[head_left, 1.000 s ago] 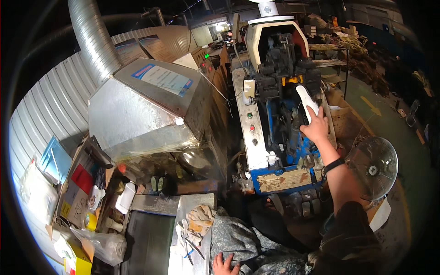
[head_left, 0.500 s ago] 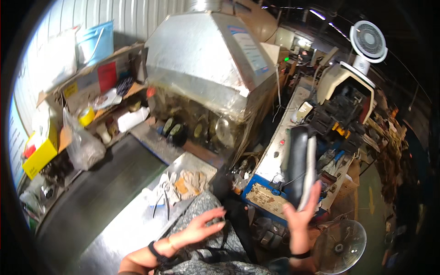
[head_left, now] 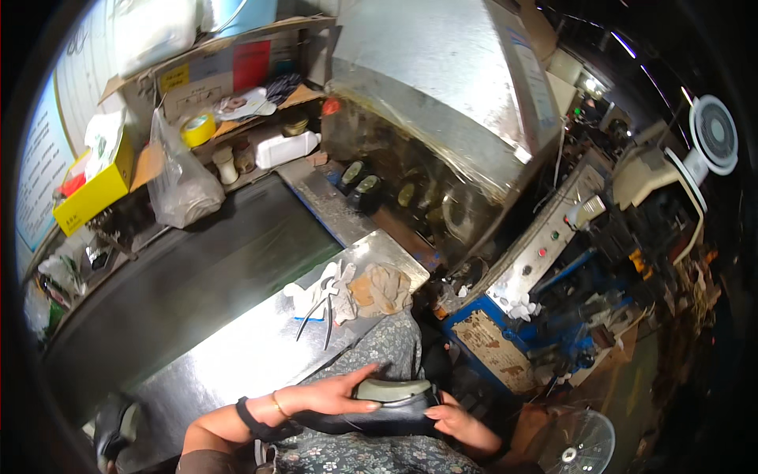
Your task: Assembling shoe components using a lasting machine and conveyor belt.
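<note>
Over my lap I hold a black shoe (head_left: 399, 416) on its side or turned over, its pale grey-green sole (head_left: 392, 390) facing up. My left hand (head_left: 338, 398) grips one end, thumb and fingers around the sole's edge. At the other end my right hand (head_left: 466, 425) closes on the shoe; part of its fingers is hidden. Another dark shoe with a grey-green sole (head_left: 122, 429) rests at the lower left, by the metal table (head_left: 207, 378). Work gloves (head_left: 384, 288) and black-handled pliers or tongs (head_left: 314, 318) lie on the table's far right part.
A dark conveyor belt (head_left: 197, 272) runs behind the table into a metal hood (head_left: 434, 71), with several shoes beneath it. Shelving at the left bears a yellow box (head_left: 93, 186), a plastic bag (head_left: 180, 180) and tape (head_left: 198, 130). Right are a blue machine (head_left: 493, 341) and a fan (head_left: 580, 449).
My right hand has brought the shoe down and left from beside the machine to my lap. My left hand, free before, now grips it too. The view has turned left.
</note>
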Tool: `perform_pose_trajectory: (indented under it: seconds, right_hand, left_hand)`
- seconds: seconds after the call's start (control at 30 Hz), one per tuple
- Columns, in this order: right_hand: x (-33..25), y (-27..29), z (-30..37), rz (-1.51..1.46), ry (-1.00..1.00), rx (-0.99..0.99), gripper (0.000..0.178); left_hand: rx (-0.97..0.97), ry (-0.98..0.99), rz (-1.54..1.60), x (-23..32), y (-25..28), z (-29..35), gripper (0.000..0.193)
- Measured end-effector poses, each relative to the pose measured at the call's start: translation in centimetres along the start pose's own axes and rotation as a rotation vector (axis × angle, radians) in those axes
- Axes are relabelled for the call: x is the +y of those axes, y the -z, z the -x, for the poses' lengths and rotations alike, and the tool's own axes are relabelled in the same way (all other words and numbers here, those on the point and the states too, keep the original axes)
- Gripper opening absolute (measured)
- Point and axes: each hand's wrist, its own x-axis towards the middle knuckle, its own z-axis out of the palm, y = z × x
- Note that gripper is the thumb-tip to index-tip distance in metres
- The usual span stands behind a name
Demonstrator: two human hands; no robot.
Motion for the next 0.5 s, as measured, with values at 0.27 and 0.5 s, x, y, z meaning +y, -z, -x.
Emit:
perform_pose_trajectory:
  seconds: [0.27,0.5]
  right_hand:
    - [-2.7,2.2,-4.6,0.021,0.526,0.524,0.049]
    - [-11.6,7.6,-26.4,0.634,0.643,0.491,0.048]
  left_hand:
    - [1.174,0.208,0.272,-11.3,4.4,7.2,0.056]
    - [1.071,0.206,-0.564,-10.3,4.2,12.7,0.047]
